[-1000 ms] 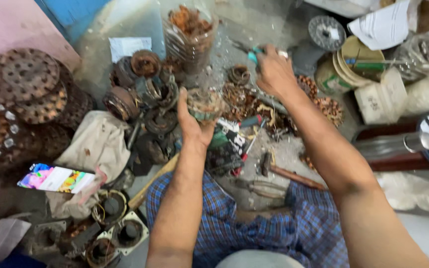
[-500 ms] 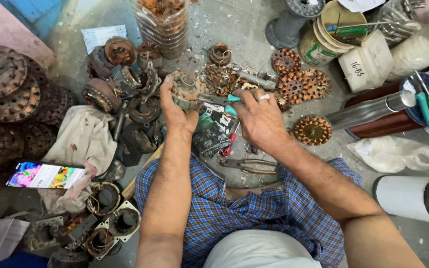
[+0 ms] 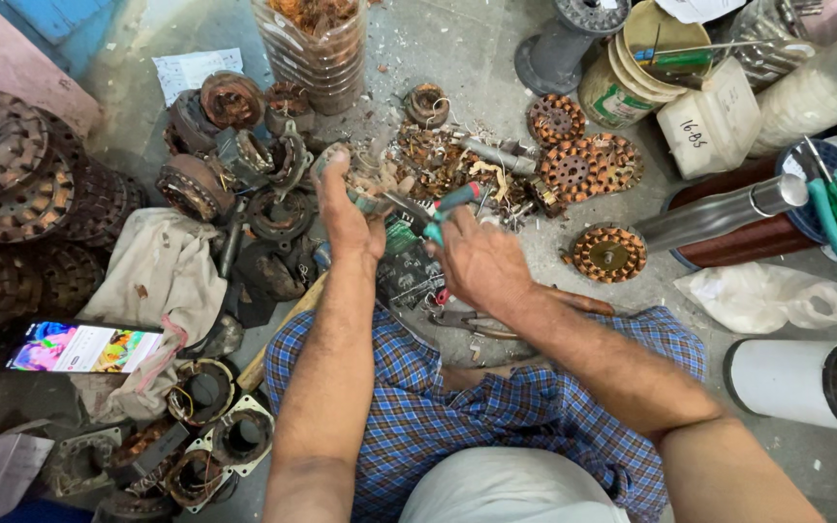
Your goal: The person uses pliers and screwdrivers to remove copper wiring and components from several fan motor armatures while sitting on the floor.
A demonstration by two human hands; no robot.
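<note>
**Two hands on a small motor winding amid a floor of scrap parts**

The left hand [image 3: 349, 208] is curled around a small round motor winding [image 3: 368, 184], fingers wrapped over its far side and thumb pressed against the near edge. The piece is held just above the floor, right in front of a heap of tangled copper wire scraps [image 3: 438, 160].

The right hand [image 3: 472, 260] is closed around pliers with teal-and-red grips [image 3: 452, 205] — fingers folded over the handles, the metal nose pointing toward the winding and seeming to touch it, though the exact contact is too small to tell.

Below both forearms lies the person's lap, covered in blue checked cloth [image 3: 457, 426]. To the left, dark rusty motor housings [image 3: 234, 145] sit beside a dirty cloth [image 3: 162, 276], with a lit phone [image 3: 84, 347] at its edge. To the right, three copper-wound stator discs [image 3: 588, 165] lie on the concrete — near them a spool of reddish wire [image 3: 758, 228].
</note>
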